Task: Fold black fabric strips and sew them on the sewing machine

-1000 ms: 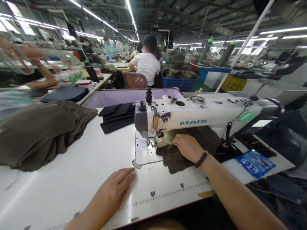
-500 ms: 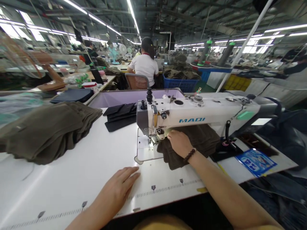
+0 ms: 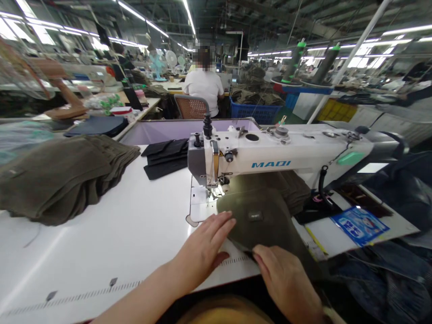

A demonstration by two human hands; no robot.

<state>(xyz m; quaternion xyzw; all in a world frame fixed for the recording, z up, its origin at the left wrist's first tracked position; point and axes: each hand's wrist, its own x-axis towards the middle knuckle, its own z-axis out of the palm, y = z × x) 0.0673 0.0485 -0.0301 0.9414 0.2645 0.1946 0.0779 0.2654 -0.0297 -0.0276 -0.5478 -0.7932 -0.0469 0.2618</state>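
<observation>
An olive-brown fabric panel (image 3: pixel 266 213) with a small label lies right of the needle of a white sewing machine (image 3: pixel 270 155). Its near edge is pinched in my right hand (image 3: pixel 286 279), between thumb and fingers, at the front of the table. My left hand (image 3: pixel 205 252) rests with fingers stretched out, the fingertips at the panel's left edge near the presser foot. More dark cut pieces (image 3: pixel 295 189) are stacked under the machine arm, partly covered by the panel.
At the left lies a thick pile of olive-brown pieces (image 3: pixel 64 171). Folded black pieces (image 3: pixel 165 157) sit behind the machine head's left side. A blue packet (image 3: pixel 361 225) is on the table's right end. Ahead, a person in a white shirt (image 3: pixel 204 87) sits near a blue crate (image 3: pixel 254 110).
My right hand has drawn the panel from the stack beneath the machine arm toward the table's front edge. My left hand has moved right and forward to the panel's edge.
</observation>
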